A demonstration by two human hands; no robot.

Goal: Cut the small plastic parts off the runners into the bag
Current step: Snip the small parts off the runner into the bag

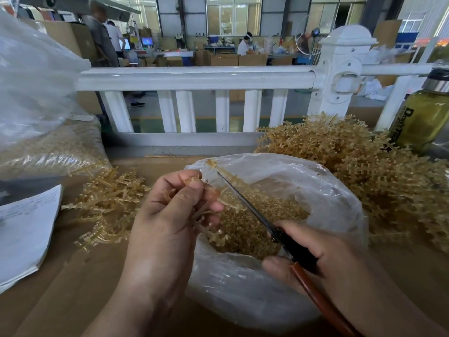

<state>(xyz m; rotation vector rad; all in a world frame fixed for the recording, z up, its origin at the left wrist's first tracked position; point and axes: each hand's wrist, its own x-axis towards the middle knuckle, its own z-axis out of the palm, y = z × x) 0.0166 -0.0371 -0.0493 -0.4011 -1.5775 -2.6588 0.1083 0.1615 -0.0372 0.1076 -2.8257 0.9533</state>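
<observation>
Our left hand [170, 215] pinches runner [233, 180], long way pointing up and away, over bag [323, 176]. Our right hand [318, 254] grips scissors [247, 207], blade along runner's right side.

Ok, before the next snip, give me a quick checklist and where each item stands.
1. Left hand pinches the runner: ok.
2. Runner held over the open mouth of the bag, so that cut parts should drop in: ok.
3. Right hand grips the handles of the scissors: ok.
4. Blade lies along the runner: ok.
5. Blades open enough to bite: cannot tell, only one thin edge shows.
6. Left fingertips clear of the blade: ok, but close.
</observation>
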